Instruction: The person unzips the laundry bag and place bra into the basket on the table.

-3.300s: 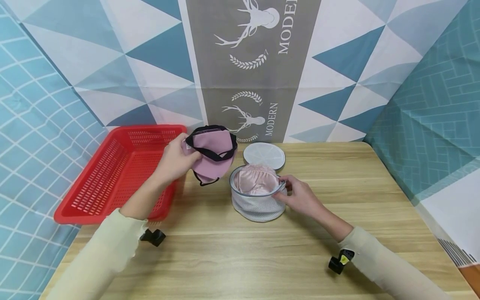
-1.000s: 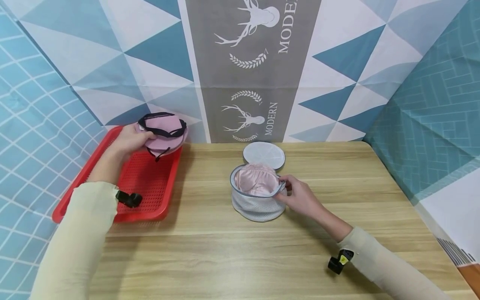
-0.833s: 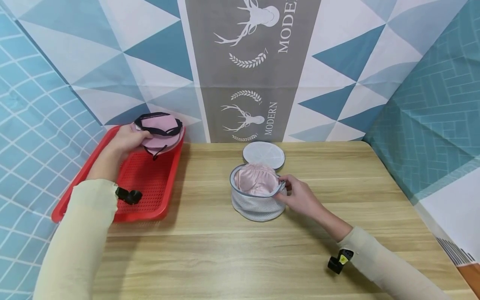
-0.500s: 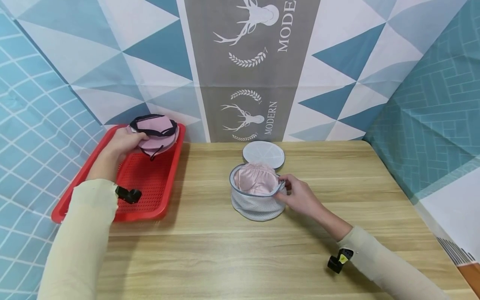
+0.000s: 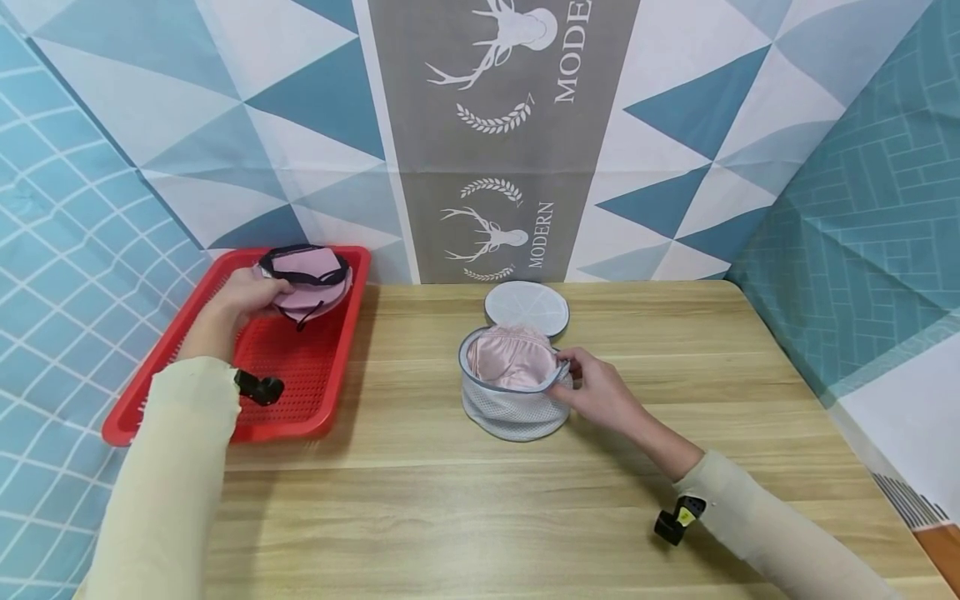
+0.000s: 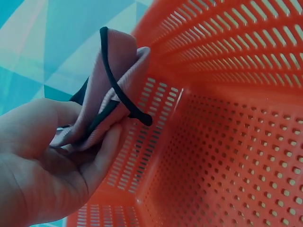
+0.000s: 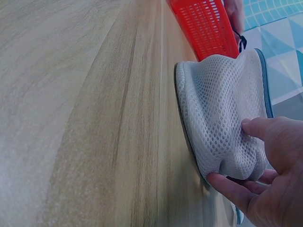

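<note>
My left hand [image 5: 243, 293] pinches a folded pink cloth piece with black straps [image 5: 318, 297] above the far end of the red plastic basket [image 5: 345, 350]. In the left wrist view the cloth piece [image 6: 120, 52] shows a thin black cord, and thumb and fingers close on its lower edge; its kind cannot be told. My right hand [image 5: 600, 393] grips the blue-grey rim of a white mesh laundry bag [image 5: 513, 419]. A pale pink satin bra [image 5: 513, 360] sits inside the bag. The bag's round lid [image 5: 527, 308] is folded back behind it. In the right wrist view, the fingers hold the mesh wall.
A wooden table [image 5: 450, 517] carries the bag and the basket. A patterned cloth backdrop [image 5: 495, 150] rises at the table's back edge, with blue sheets on both sides. The basket stands at the left back, its perforated floor [image 6: 227, 165] bare in the left wrist view.
My left hand has carried the pink cloth piece leftward from beside the mesh bag to over the basket, and lately lower. My right hand has stayed at the bag's rim.
</note>
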`<state>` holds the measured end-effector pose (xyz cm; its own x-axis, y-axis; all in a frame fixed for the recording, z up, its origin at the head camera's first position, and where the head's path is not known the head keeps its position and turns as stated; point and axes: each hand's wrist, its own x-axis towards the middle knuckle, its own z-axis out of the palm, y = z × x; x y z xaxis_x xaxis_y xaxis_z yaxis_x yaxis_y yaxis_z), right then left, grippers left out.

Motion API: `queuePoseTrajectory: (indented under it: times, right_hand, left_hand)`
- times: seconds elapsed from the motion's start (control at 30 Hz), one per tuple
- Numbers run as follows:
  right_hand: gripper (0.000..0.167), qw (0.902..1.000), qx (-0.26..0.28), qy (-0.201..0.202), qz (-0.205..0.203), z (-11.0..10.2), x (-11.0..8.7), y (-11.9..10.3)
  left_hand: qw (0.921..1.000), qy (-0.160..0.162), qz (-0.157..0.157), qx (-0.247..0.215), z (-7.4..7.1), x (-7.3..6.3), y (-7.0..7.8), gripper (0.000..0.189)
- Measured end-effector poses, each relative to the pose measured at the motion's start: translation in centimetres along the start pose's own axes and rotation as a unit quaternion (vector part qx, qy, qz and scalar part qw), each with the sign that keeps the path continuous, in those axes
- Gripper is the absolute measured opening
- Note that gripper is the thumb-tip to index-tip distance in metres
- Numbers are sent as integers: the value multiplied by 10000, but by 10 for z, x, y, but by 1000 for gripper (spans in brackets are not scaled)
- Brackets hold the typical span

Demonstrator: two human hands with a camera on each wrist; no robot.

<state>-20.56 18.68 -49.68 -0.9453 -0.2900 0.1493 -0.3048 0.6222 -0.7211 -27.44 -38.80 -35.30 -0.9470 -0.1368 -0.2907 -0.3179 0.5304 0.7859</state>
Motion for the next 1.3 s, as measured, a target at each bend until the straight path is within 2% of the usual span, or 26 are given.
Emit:
queuePoseTrajectory:
  times: [0.1,0.23,0.33,0.47,0.57,0.8,0.87,1.1,1.3]
  right_hand:
    - [65,10000,9,-7,-5,-1,0,-1]
    - [65,9999,-102,70,-15,6,4,14]
    - [60,9998,-11,-77,175,-3,-2,-12]
    - [59,9995,-71,-144,261,-4,-3,-17]
    - [63,9997,-220,-17,130,6,5,14]
    - [62,9997,158,-65,-158,-5,-6,-16]
    - [63,9999,135,-15,-55,-4,-2,-12]
    - [62,9999,12,18,-126,1,2,5]
    - [64,10000,-7,-12,-30,2,2,6]
  left_hand:
    - [9999,-80,-44,43,-1,1,-5,61]
    - [9999,-129,-67,66,-1,4,-11,53]
    - [9998,-135,-78,111,-1,7,-16,47]
    - [9997,-138,-112,167,-1,9,-19,41]
    - [9997,-122,-109,180,0,11,-21,42]
    - [9988,-152,-144,453,1,17,-31,46]
    - [9980,-197,-184,572,2,18,-31,44]
    - [9943,-618,-420,767,3,14,-26,56]
    - [9916,-906,-502,772,4,12,-24,53]
